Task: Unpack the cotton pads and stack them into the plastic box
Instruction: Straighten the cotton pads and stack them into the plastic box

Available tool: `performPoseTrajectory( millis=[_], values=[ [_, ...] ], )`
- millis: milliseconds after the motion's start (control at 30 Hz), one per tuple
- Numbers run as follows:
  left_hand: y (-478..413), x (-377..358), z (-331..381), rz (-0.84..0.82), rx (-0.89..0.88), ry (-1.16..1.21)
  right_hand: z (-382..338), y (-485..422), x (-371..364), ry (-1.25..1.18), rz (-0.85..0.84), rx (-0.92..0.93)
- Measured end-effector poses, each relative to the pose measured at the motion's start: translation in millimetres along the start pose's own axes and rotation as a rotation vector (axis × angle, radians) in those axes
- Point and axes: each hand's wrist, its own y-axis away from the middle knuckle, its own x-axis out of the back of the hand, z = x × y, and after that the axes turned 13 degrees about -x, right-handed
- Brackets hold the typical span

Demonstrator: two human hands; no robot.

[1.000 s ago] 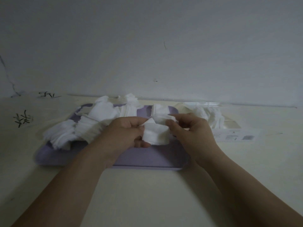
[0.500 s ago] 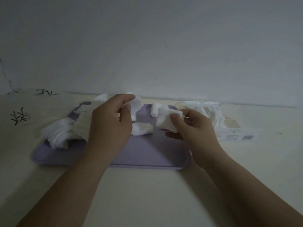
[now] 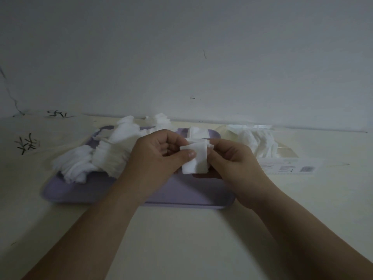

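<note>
1. My left hand (image 3: 159, 158) and my right hand (image 3: 234, 166) are close together, and both hold one small stack of cotton pads (image 3: 196, 161)
2. My left thumb (image 3: 188, 154) is on top of the stack and pinches it against my curled fingers
3. My right hand pinches the right side of the same stack, with its fingers bent round the edge
4. The stack is up in the air, over the middle of the purple tray (image 3: 181, 196)
5. A big heap of pads (image 3: 94, 158) lies on the left part of the tray, all mixed up, and some hang over the tray's edge
6. A few more pads (image 3: 198, 131) lie at the back of the tray, just behind my hands
7. The clear plastic box (image 3: 282, 156) is on the table (image 3: 181, 245), just beside the tray on the right, and white pads are piled loosely in it
8. The box has a label on the side facing me, too small to read
9. There are black marks (image 3: 28, 143) on the table far to the left, and a plain wall (image 3: 181, 57) is behind it all
</note>
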Motion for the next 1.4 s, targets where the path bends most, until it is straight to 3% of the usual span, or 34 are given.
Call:
performPoseTrajectory(
  millis=[300, 533, 767, 1033, 1400],
  values=[
    [1.1, 1.3, 1.1, -0.025, 0.0, -0.007, -0.9, 0.5, -1.8, 0.063, -0.025, 0.02],
    [-0.9, 1.5, -6.4, 0.004, -0.083, -0.2, -1.2, -0.2, -4.7, -0.008, -0.042, 0.0],
    [-0.5, -1.6, -5.6, 0.004, -0.281, -0.368, -3.6, 0.8, -5.3, -0.075, -0.053, -0.059],
    [-1.8, 0.0, -10.3, -0.135, -0.487, -0.532, -2.0, -0.8, -4.2, -0.066, -0.047, -0.081],
    [1.7, -0.6, -6.1, -0.02, -0.72, -0.722, -11.3, 3.2, -5.6, -0.301, -0.152, -0.187]
  ],
)
